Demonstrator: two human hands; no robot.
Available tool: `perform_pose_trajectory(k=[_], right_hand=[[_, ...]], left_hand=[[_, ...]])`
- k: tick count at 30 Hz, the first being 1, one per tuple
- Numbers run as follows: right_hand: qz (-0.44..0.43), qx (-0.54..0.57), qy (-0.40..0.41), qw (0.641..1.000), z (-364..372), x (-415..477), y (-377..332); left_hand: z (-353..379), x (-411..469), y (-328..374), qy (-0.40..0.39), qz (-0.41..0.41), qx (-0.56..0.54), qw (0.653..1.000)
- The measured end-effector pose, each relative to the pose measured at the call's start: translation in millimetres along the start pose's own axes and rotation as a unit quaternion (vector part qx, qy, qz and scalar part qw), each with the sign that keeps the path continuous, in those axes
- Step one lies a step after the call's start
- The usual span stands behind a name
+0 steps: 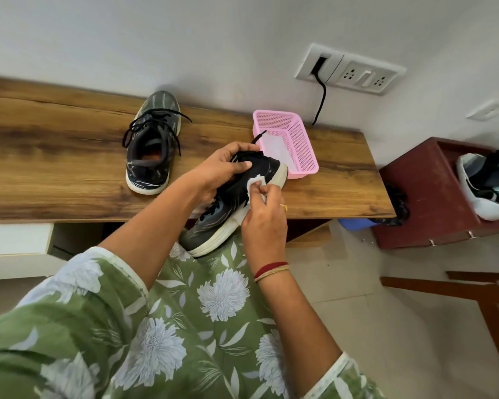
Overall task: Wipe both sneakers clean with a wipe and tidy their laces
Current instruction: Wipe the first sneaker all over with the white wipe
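sneaker with the white sole lies tilted across the bench edge, its toe down on the person's green flowered lap and its heel raised toward the pink basket. the left hand comes in from the left with the forearm stretched out, fingers curled over the top of the shoe by the collar, thumb pressed on the dark side. the right hand rises from below, wrist bent, fingertips pinching a crumpled white wipe against the shoe's side just above the sole, near the heel. one black lace end sticks up past the left hand's knuckles, in front of the basket. the other sneaker stands upright on the bench, well apart to the left, toe toward the wall, laces loose and spilling over its sides.
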State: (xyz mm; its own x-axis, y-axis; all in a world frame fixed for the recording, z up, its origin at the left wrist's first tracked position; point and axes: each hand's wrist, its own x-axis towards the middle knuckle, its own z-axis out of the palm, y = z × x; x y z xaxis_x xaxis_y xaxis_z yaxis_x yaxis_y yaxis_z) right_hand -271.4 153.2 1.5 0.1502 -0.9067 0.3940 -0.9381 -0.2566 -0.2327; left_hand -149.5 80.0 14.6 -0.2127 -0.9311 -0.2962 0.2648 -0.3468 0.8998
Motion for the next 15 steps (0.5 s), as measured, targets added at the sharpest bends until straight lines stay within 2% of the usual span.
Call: perform_pose_trajectory(k=[2,4,6,8,10,11,13,15], right_hand=[[-0.046,0.004,-0.047,0.998,0,-2,3],[-0.064,0.064,-0.12,0.989,0,-8,8],[0.024,0.199,-0.157,0.967,-7,-8,8],[0.121,0.275,-0.061,0.952,-19,5,9],[0.128,0.244,0.057,0.96,-30,25,12],[0.1,0.209,0.078,0.97,-32,34,13],[0.036,0.115,0.034,0.992,-28,44,8],[-0.021,0.019,0.005,1.0,-14,39,6]], left_hand=[[-4,1,1,0.007,0.002,-0.001,1.0],[-7,2,2,0.01,0.003,-0.002,1.0],[-10,1,0,0.005,0.018,-0.003,1.0],[-11,1,-2,-0.004,0.032,-0.002,0.999],[-8,0,-3,-0.021,0.038,0.014,0.999],[-7,-1,-3,-0.03,0.044,0.036,0.998],[-5,-2,-4,-0.042,0.062,0.078,0.994],[-5,-4,-2,-0.053,0.081,0.101,0.99]])
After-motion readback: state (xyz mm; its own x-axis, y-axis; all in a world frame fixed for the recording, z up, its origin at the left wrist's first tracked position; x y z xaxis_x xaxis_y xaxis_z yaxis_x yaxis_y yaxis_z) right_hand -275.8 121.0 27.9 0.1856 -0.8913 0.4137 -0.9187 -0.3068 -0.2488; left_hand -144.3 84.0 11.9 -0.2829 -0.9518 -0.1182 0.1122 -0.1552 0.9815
